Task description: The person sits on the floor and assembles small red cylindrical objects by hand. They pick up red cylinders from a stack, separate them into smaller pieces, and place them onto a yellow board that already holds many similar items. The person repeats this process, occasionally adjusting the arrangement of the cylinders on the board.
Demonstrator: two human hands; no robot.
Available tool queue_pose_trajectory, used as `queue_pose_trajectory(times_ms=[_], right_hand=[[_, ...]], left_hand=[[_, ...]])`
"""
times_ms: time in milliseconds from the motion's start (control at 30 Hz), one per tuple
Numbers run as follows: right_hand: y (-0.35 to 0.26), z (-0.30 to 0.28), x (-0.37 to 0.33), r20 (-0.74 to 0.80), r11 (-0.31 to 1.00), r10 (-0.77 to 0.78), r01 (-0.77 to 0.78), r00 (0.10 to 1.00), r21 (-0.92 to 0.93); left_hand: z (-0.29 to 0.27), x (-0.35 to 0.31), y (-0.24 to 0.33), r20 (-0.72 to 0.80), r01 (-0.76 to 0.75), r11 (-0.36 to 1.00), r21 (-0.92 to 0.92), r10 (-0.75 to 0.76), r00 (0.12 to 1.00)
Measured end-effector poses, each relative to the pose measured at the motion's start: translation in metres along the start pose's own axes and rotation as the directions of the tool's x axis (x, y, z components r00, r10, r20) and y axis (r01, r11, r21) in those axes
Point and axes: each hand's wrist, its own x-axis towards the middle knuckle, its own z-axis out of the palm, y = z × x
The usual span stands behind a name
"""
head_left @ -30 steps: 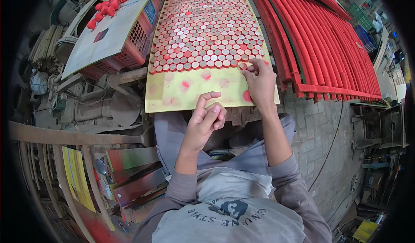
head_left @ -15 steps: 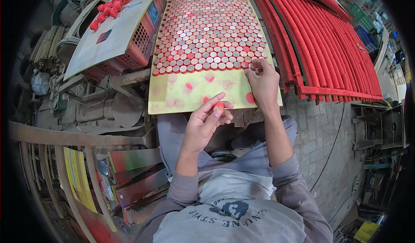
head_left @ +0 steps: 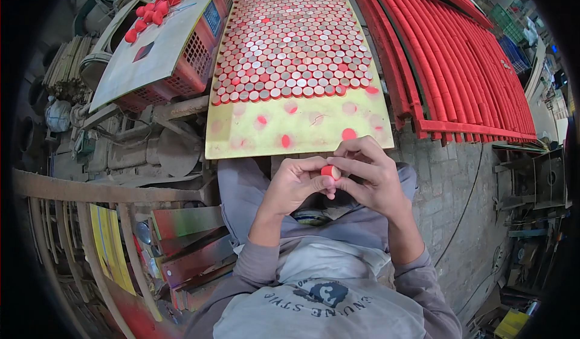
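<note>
Just past the near edge of a pale yellow board point(head_left: 241, 140), my left hand point(head_left: 296, 185) pinches a small red-sided disc point(head_left: 329, 171) with a pale face. My right hand point(head_left: 374, 179) meets it from the other side, thumb and fingertips closed on the disc. Some of the right fingertips overlap, so their exact contact is partly hidden. On the board, rows of similar round discs point(head_left: 290, 61), pale-topped with red sides, lie packed side by side. Red paint spots point(head_left: 348, 134) mark the board's bare near strip.
Red-painted poles point(head_left: 465, 67) lie on a rack at the right. On the left, a flat panel point(head_left: 163, 43) carries red cup-shaped pieces point(head_left: 158, 13) and rests on a pink plastic crate point(head_left: 196, 64). A wooden railing point(head_left: 115, 187) stands at lower left.
My right hand has left the front row of discs and come down toward me. My left hand has shifted slightly right and lower, and both hands now meet at the disc.
</note>
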Motion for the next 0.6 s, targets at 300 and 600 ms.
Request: queue_pose_trajectory(times_ms=[300, 600], right_hand=[[0.015, -0.010, 0.005, 0.188, 0.942, 0.111, -0.164, 0.976, 0.293], [0.031, -0.013, 0.020, 0.249, 0.826, 0.171, -0.276, 0.953, 0.492]], left_hand=[[-0.004, 0.011, 0.024, 0.192, 0.089, 0.983, 0.163, -0.120, 0.974], [-0.007, 0.029, 0.037, 0.190, 0.149, 0.972, 0.183, -0.184, 0.964]])
